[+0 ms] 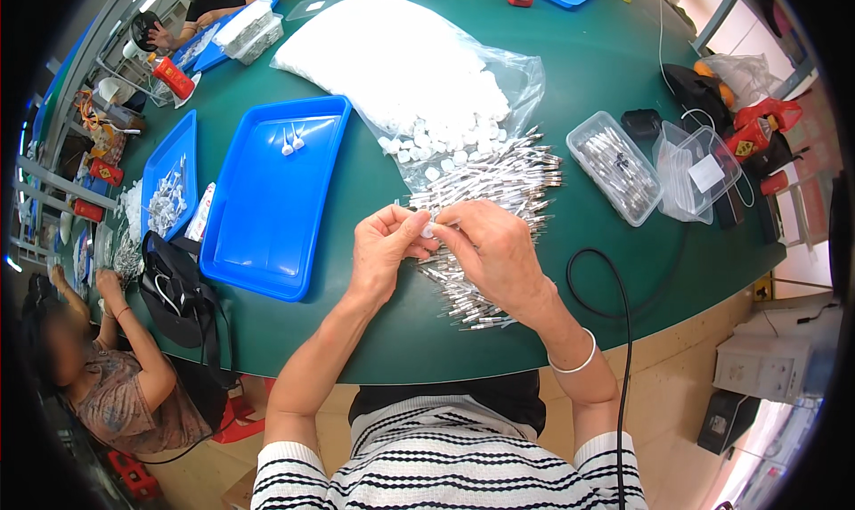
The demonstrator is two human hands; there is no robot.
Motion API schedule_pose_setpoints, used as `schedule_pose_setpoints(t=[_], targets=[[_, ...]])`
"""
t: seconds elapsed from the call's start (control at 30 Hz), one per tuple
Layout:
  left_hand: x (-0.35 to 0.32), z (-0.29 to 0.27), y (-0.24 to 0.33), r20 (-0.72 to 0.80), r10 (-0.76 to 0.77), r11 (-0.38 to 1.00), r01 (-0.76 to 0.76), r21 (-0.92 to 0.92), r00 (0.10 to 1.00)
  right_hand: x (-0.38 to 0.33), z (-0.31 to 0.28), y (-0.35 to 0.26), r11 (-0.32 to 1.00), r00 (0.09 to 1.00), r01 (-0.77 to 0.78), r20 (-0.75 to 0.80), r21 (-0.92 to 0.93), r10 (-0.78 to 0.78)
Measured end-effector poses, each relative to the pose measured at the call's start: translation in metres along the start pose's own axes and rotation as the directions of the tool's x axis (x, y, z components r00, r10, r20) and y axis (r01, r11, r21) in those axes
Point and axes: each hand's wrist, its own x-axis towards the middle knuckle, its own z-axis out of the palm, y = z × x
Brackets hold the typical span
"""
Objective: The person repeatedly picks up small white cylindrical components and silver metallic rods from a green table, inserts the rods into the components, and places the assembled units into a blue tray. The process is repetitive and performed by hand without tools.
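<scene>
My left hand (383, 247) and my right hand (494, 243) meet fingertip to fingertip above the table. A small white plastic cap (428, 230) is pinched between them, both hands closed on it. Whether a metal pin sits in it is hidden by the fingers. Under and beyond my hands lies a loose heap of thin silvery pins (508, 182) with white parts. Behind the heap, a large clear bag (383, 51) spills white caps (454, 136). To the left, a blue tray (258, 216) holds a few white-capped pins (292, 139).
At right stand a clear box of pins (614, 167) and stacked clear containers (699, 167). A black cable (623, 287) loops over the right table edge. At left are a smaller blue tray (171, 180), a black bag (174, 287) and a seated person (125, 376); another person (223, 2) sits farther back.
</scene>
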Motion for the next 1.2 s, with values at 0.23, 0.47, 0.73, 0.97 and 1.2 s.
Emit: schedule_pose_setpoints(t=[0.23,0.47,0.73,0.97,1.2], targets=[[0.000,0.001,0.001,-0.004,0.007,1.000,-0.007,0.024,1.000,0.000,-0.001,0.002,0.998,0.999,0.052,0.016,-0.030,-0.051],[0.000,0.002,0.002,-0.025,0.012,0.999,-0.011,0.040,1.000,0.001,0.000,-0.001,0.993,0.995,0.099,0.034,-0.071,-0.097],[0.001,0.000,-0.001,-0.068,0.018,0.999,-0.020,-0.029,0.997,-0.004,0.007,-0.004,0.975,0.986,0.168,0.045,-0.143,-0.163],[0.000,-0.001,0.002,-0.038,-0.005,1.000,0.004,-0.016,0.999,-0.002,0.006,-0.001,1.000,0.999,0.009,-0.031,0.027,-0.009],[-0.004,-0.006,0.010,0.016,-0.078,0.997,0.079,-0.003,0.997,0.000,-0.001,0.000,0.998,0.998,-0.050,0.033,0.046,0.048]])
